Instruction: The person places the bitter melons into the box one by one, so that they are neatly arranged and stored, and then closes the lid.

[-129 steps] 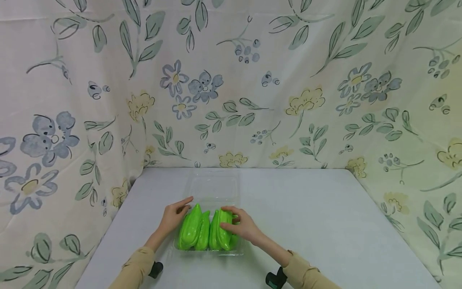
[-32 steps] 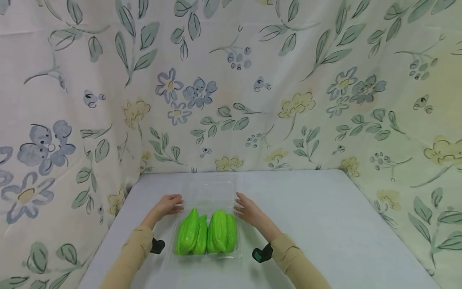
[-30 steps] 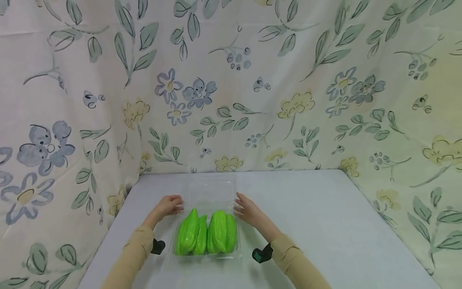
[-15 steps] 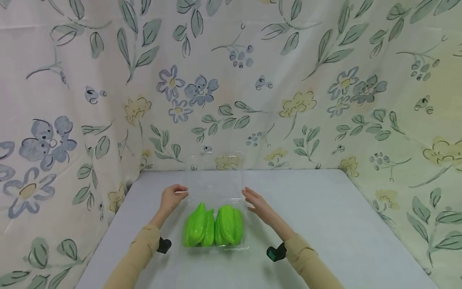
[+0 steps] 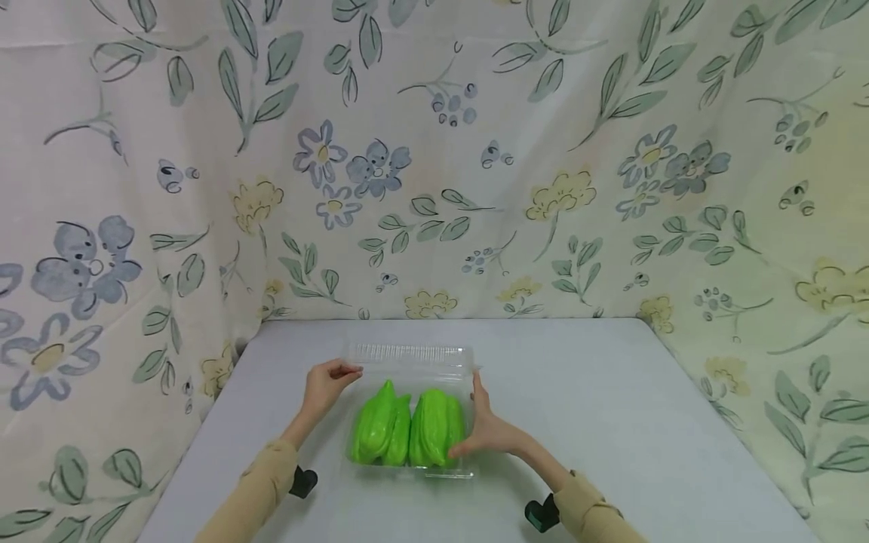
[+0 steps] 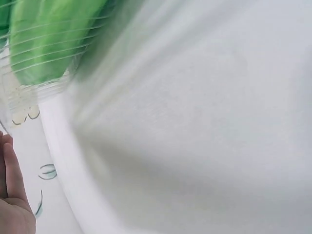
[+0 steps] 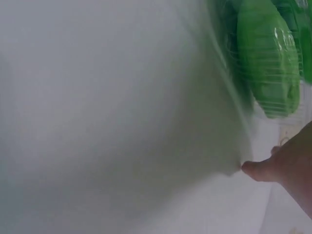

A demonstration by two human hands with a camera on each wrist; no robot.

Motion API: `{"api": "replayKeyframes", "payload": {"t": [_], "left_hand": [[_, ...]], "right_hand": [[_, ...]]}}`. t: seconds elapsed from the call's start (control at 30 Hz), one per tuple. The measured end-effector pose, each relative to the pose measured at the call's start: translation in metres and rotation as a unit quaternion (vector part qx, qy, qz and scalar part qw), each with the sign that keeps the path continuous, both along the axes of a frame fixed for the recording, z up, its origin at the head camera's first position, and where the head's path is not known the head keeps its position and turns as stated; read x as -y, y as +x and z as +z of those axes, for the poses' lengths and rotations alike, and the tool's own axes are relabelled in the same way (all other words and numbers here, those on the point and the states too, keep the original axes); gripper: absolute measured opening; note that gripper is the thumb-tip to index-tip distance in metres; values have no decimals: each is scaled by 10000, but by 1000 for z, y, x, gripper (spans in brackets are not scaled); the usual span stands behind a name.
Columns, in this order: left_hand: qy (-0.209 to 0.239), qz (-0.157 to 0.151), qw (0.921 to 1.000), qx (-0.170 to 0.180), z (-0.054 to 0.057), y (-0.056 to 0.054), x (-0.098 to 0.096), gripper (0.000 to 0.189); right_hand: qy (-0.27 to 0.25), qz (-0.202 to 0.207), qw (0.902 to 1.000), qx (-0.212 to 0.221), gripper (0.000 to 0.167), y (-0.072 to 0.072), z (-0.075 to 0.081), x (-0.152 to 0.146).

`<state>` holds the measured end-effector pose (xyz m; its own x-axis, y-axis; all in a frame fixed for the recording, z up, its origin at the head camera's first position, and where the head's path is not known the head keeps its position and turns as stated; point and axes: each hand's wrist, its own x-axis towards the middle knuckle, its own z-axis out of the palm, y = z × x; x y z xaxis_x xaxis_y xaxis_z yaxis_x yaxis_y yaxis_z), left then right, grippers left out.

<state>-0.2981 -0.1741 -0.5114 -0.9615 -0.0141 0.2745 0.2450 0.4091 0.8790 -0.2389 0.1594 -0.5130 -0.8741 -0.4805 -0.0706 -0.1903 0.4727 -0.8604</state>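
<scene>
Several glossy, bright-green, ribbed fruits (image 5: pixel 382 426) lie in two groups inside a clear plastic clamshell box (image 5: pixel 407 473). Its see-through lid (image 5: pixel 410 356) is tilted at the far side, and a ridged strip shows there; how far it reaches over the fruits is hard to see. My left hand (image 5: pixel 326 391) is at the box's back left corner, its thumb and fingertips together, pinching the lid's edge. Along the right side lies my right hand (image 5: pixel 490 430), fingers stretched away from me and thumb apart by the front right fruit. In the left wrist view, fingers (image 6: pixel 13 173) point toward the clear plastic.
A white tabletop (image 5: pixel 611 422) stretches around the box. Floral cloth (image 5: pixel 434 151) hangs behind it and at both sides. Dark wrist-worn devices, one on the left (image 5: pixel 302 483) and one on the right (image 5: pixel 542 514), sit by the sleeve cuffs.
My right hand left the fruits. The lid, earlier lying back, rose upright between both hands and has now tipped lower. The right hand came nearer me along the box's side, spreading its thumb.
</scene>
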Motion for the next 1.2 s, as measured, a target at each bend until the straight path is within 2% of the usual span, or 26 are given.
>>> {"api": "replayKeyframes", "payload": {"t": [0.17, 0.27, 0.33, 0.4, 0.47, 0.57, 0.7, 0.77, 0.83, 0.9, 1.0, 1.07, 1.13, 1.2], "left_hand": [[-276, 116, 9986, -430, -6, 8, -3, 8], [-472, 81, 9970, -600, -6, 11, -2, 8], [-510, -71, 9966, -648, -7, 13, 1, 9], [-514, -271, 9968, -542, -9, 14, 5, 11], [-293, -578, 9975, -269, -9, 17, 9, 18], [-95, -1158, 9927, 311, -8, 23, 14, 27], [-192, -2009, 9730, 1119, -4, 33, 19, 45], [-217, -2249, 9596, 1678, -4, 37, 20, 56], [-97, -2265, 9478, 2244, -1, 41, 21, 66], [-38, -2107, 9398, 2691, 3, 45, 21, 73], [-224, -1927, 9335, 3017, 16, 56, 21, 74], [-297, -2017, 9229, 3266, 27, 64, 23, 72], [-113, -2331, 9016, 3643, 36, 73, 27, 72], [254, -2681, 8717, 4094, 43, 80, 31, 74]], "right_hand": [[-295, -115, 9995, -45, 152, 11, -5, 0], [-310, -280, 9991, 72, 136, 12, -9, -6], [-505, -362, 9978, 235, 115, 12, -10, -11], [-759, -414, 9954, 400, 92, 11, -10, -18], [-1083, -372, 9918, 566, 72, 10, -10, -25], [-1196, -265, 9901, 686, 55, 10, -10, -33], [-839, -323, 9931, 750, 61, 13, -13, -37], [-697, -439, 9936, 767, 68, 15, -14, -37], [-700, -538, 9934, 731, 71, 18, -15, -35], [-713, -705, 9929, 635, 70, 21, -14, -33], [-627, -932, 9926, 453, 69, 28, -9, -30], [-593, -1001, 9924, 394, 66, 34, -3, -27], [-569, -1051, 9919, 422, 63, 38, 1, -26], [-594, -1090, 9911, 488, 59, 41, 4, -25]]}}
